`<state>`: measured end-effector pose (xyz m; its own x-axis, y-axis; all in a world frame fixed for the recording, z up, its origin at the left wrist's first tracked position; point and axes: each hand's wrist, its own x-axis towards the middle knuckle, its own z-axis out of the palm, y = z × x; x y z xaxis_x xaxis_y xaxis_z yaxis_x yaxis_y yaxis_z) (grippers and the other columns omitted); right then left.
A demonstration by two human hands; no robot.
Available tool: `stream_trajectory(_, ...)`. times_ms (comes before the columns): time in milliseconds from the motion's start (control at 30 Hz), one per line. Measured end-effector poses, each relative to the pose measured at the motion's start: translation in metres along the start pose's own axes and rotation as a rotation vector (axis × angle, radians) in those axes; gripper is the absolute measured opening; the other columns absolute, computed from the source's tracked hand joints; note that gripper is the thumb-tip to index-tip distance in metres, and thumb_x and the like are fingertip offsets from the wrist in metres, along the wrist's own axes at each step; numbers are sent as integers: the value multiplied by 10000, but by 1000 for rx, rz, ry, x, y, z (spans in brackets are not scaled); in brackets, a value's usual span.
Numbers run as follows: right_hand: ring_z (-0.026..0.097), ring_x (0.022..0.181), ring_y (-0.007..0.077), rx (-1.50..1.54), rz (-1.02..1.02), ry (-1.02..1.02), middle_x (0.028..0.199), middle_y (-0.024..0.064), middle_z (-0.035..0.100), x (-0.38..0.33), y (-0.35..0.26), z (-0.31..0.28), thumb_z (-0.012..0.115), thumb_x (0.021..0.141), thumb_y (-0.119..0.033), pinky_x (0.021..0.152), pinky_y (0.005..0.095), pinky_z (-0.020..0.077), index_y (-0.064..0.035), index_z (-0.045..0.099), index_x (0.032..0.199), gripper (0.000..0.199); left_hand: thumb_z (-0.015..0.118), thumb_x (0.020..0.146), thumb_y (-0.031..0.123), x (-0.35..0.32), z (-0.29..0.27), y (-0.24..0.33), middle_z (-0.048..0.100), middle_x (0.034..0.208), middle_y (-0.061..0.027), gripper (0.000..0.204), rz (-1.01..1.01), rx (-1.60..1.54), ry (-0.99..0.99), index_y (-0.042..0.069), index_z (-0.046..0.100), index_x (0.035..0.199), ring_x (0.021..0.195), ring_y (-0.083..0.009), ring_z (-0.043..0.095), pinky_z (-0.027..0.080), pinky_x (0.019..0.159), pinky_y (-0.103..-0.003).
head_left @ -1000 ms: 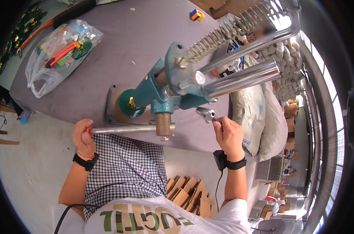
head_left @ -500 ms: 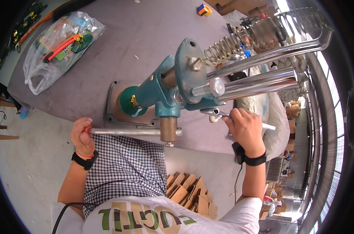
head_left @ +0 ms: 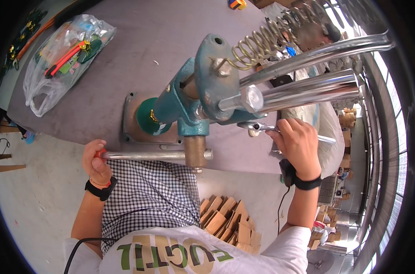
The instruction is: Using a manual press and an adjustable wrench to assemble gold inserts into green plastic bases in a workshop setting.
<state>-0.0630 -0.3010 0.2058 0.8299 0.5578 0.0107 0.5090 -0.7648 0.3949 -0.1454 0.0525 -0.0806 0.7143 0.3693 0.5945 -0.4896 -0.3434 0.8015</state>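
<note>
Clear plastic bag [head_left: 56, 59] of coloured tools lay at the far left of the grey surface [head_left: 125, 41], near its edge, with bare room between it and the press; the left hand [head_left: 96, 160] had its grip wrapped around the red end of the steel bar [head_left: 148, 155] just beyond the surface's near edge; the teal press [head_left: 193, 96] stood on its plate at that edge; the right hand [head_left: 298, 141] pinched a small metal tool [head_left: 257, 127] under the chrome handles [head_left: 308, 91].
</note>
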Motion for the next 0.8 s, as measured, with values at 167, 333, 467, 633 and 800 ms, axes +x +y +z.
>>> stream_trajectory(167,545,618,318,298,58,71,655,114,544,-15,18,43,626,795,-181,550,389,420,-33,547,752,173,342,964,413,4,1,5,597,936,-156,453,-14,-12,-43,1,532,970,660,-158,529,425,519,-229)
stream_trajectory(333,533,605,339,361,125,100,624,137,522,-20,4,59,611,816,-159,536,403,408,-25,536,757,165,342,964,417,4,-2,1,590,963,-139,449,16,7,-66,12,534,973,638,-124,501,402,506,-212)
stream_trajectory(467,562,624,335,521,169,52,645,144,556,-17,-15,80,613,823,-180,550,408,433,-28,527,788,178,340,965,408,3,-3,5,588,952,-128,435,-40,-33,-21,18,531,964,576,-90,452,371,487,-195)
stream_trajectory(633,536,622,367,773,176,187,660,180,534,-29,-28,141,527,855,-142,555,406,410,-7,514,833,137,339,968,397,4,0,6,588,936,-122,423,-21,-41,-34,20,530,960,524,-76,417,358,473,-189)
stream_trajectory(800,516,588,349,826,150,299,630,158,506,-27,-32,146,516,834,-112,540,392,403,5,515,813,119,334,968,402,3,-2,5,592,910,-118,429,15,-25,-46,20,530,966,503,-71,408,354,460,-183)
